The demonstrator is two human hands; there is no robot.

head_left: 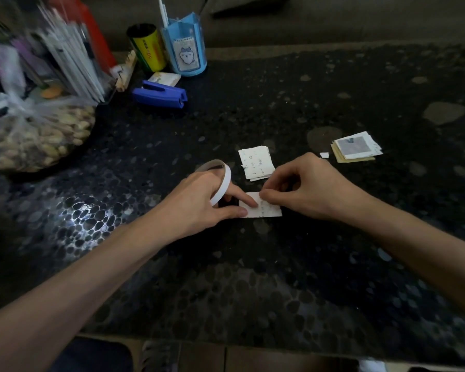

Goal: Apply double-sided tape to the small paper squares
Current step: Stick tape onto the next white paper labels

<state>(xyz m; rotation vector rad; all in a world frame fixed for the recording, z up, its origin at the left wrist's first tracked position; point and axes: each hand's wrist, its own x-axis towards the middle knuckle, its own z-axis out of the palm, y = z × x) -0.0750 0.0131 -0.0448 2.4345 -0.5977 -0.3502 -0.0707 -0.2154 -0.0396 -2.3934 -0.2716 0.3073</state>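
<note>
Two hands meet on one small paper square (269, 210), which lies flat on the dark pebble-pattern table (279, 277), near centre.

Right hand (306, 186): thumb and forefinger tips are pinched together at the square's far edge, towards its left end, and the other fingers are curled. Whether the pads hold a tape end or only the paper, I cannot tell.

Left hand (199, 202): the forefinger (242, 199) is straight, its tip pressing on the square's left part just beside the right-hand pinch. The thumb lies along the near-left corner. The double-sided tape roll (222, 183) stands tilted on this hand, apparently hooked by the fingers behind the forefinger; those fingers are hidden.

Key relation: the roll sits left of the square and the pinch sits on it, so a strip would run left to right along the paper's slightly longer side. Both hands touch the paper. The left hand is the anchor and the right is placed to draw or smooth rightwards.

Outward: a stack of written squares (255, 162) lies just beyond the working square. A second stack (357, 147) lies far right, well apart. A blue stapler (159, 93), a blue pen holder (185, 47) and a bag of peanuts (38, 138) sit far left.
</note>
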